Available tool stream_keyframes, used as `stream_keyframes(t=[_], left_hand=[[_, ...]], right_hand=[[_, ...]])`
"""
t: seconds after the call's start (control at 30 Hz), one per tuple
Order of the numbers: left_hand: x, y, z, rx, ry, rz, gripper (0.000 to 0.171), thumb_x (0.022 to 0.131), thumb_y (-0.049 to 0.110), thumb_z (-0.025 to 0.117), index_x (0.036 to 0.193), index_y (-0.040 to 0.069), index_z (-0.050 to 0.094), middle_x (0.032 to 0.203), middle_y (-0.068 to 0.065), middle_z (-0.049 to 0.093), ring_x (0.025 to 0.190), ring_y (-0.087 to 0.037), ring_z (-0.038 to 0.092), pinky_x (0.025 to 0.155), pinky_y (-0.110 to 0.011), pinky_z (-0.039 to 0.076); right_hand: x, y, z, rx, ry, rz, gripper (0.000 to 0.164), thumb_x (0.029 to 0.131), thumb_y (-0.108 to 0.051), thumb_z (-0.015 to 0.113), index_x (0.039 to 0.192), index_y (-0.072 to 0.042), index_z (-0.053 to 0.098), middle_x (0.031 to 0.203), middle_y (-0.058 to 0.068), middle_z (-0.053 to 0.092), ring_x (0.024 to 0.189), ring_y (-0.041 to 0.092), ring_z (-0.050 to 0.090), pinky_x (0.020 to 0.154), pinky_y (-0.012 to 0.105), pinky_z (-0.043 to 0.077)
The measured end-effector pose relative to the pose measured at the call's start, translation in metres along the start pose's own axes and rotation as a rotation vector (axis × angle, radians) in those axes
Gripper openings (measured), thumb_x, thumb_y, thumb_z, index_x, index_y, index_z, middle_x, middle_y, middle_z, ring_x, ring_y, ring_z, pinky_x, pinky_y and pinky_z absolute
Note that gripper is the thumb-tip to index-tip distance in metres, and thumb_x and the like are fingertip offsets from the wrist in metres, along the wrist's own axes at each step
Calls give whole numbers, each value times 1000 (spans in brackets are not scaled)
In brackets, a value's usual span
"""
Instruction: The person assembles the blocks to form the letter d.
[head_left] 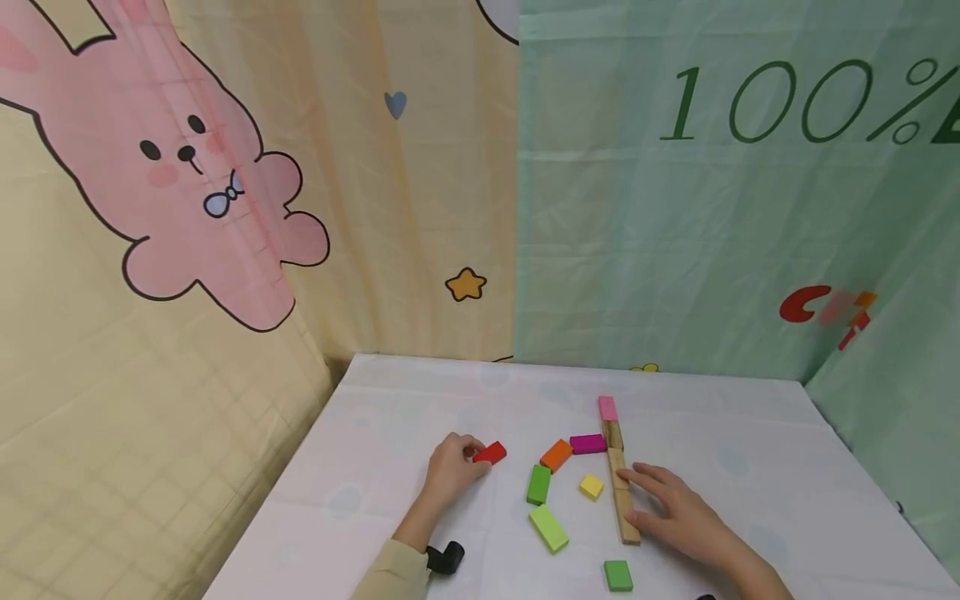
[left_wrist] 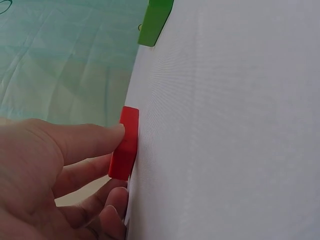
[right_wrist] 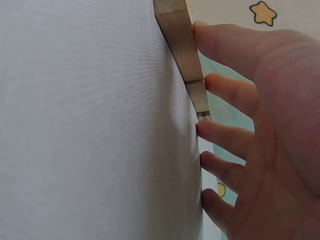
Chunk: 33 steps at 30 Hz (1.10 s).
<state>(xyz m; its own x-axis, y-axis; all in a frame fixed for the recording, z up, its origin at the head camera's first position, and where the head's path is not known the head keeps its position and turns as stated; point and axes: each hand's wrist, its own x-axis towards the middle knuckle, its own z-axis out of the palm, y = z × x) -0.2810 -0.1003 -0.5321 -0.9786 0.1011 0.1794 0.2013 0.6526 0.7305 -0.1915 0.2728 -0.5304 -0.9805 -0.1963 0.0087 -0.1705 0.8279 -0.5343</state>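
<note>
My left hand [head_left: 453,468] pinches a red block [head_left: 491,453] between thumb and fingers, low over the table at the left. In the left wrist view the thumb lies against the red block's [left_wrist: 125,145] face. On the right, my right hand [head_left: 678,512] rests its thumb and index fingertips against the side of a row of plain wooden blocks [head_left: 624,504], its fingers spread and fairly straight. The right wrist view shows those fingertips along the wooden blocks [right_wrist: 179,45]. A pink block [head_left: 607,408] ends the row at the far side.
A curve of magenta [head_left: 588,444], orange [head_left: 557,456], green [head_left: 538,484] and light green [head_left: 548,528] blocks joins the wooden row. A yellow block [head_left: 592,487] lies inside it. Another green block [head_left: 618,576] sits nearer. Printed curtains [head_left: 420,208] stand behind the white table [head_left: 315,517].
</note>
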Motion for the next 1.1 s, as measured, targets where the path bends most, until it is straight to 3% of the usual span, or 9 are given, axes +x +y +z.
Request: stream_keyframes(t=[0.27,0.8,1.1], left_hand=[[-3,3,0,18,4,67,22,79,8,84,96,15,73,88,-3,59,74,-15,50,65,-32,43],[-3,2,1,25,-31,98,28,76,3,84,96,16,70,80,2,62,67,-12,52,59,-28,45],[-5,2,1,64,22,138,26,75,2,84,95,10,71,81,-1,59,68,-12,50,60,-26,45]], right_hand=[[-1,0,0,-12,6,-12,71,86,-66,66,145,-28,55,150,15,45,136,46,39,96,71,38],[0,2,2,-2,3,-5,71,86,-66,66,145,-28,55,150,15,45,136,46,39,96,72,37],[0,2,1,-4,18,-26,70,87,-65,66,145,-27,55,150,14,45,137,46,38,96,72,37]])
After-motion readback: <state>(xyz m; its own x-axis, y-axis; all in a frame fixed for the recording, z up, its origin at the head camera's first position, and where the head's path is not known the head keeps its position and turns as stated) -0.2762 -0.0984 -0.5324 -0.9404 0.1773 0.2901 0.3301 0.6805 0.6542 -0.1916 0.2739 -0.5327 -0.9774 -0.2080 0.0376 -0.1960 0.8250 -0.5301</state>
